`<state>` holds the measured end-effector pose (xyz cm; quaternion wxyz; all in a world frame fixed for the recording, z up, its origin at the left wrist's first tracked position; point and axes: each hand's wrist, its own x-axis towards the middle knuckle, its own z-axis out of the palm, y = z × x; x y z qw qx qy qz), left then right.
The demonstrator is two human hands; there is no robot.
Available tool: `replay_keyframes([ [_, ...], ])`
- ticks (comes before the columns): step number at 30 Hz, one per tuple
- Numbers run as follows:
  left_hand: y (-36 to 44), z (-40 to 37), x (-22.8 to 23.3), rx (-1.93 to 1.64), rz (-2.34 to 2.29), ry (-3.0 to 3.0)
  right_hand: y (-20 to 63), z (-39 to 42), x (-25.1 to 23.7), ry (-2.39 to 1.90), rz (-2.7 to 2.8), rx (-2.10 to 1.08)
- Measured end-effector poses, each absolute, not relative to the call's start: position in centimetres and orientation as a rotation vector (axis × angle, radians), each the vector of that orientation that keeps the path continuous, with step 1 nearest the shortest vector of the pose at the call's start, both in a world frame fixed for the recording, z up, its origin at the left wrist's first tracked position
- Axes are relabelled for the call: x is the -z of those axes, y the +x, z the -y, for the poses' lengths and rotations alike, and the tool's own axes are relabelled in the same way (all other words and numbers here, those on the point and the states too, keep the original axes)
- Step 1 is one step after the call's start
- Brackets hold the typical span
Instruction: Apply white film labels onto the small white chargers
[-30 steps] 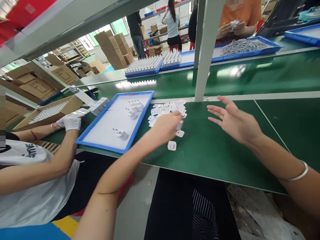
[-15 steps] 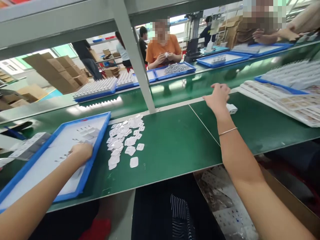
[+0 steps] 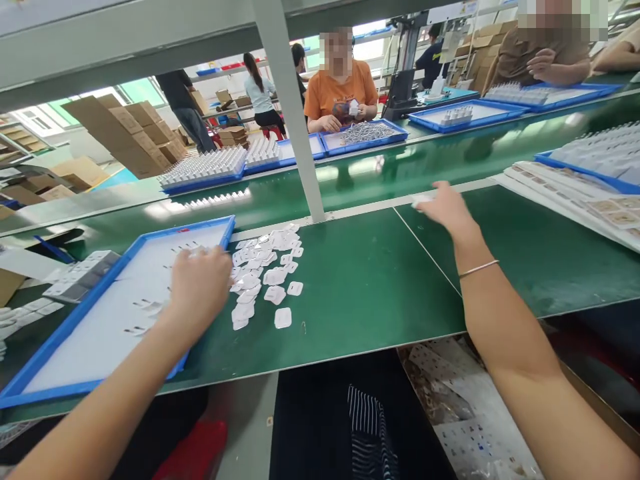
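Observation:
My left hand [image 3: 200,283] is over the right side of a blue-rimmed tray [image 3: 75,347], knuckles up and fingers curled. Its fingertips are hidden, so what they hold, if anything, does not show. White plug pieces with metal prongs [image 3: 145,305] stand on the tray's white lining. Just right of the tray lies a loose pile of flat white square covers [image 3: 250,280]. Far forward on the green table [image 3: 360,287], my right hand [image 3: 447,208] pinches a small white plastic piece [image 3: 423,199], partly covered by the fingers.
Grey-white blocks [image 3: 83,275] sit left of the tray. A metal post [image 3: 295,113] rises from the table's back ledge. At right are stacked printed sheets [image 3: 590,207] and a tray of white parts [image 3: 600,160]. Across the green belt, a person in orange [image 3: 340,93] handles parts.
My left hand has risen and moved right, from inside the tray toward its right rim. The white piece formerly beside my right hand is now at its fingertips. The view has shifted slightly.

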<state>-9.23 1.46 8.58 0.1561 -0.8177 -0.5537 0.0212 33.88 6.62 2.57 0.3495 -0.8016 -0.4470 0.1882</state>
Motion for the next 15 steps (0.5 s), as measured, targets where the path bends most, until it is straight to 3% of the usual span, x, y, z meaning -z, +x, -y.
replay_keyframes([
  [7,-1.1,-0.6,-1.7,0.434,1.043,-2.678,18.2,-2.8,-0.4,-1.416,1.787,-1.124],
  [11,0.9,-1.4,0.9,0.575,1.103,-2.839,17.5,-1.3,-0.4,-1.217,1.81,-1.294],
  [15,0.2,-2.0,1.1,1.103,1.264,-3.053,19.8,-2.9,-0.9,-0.977,1.672,-1.698],
])
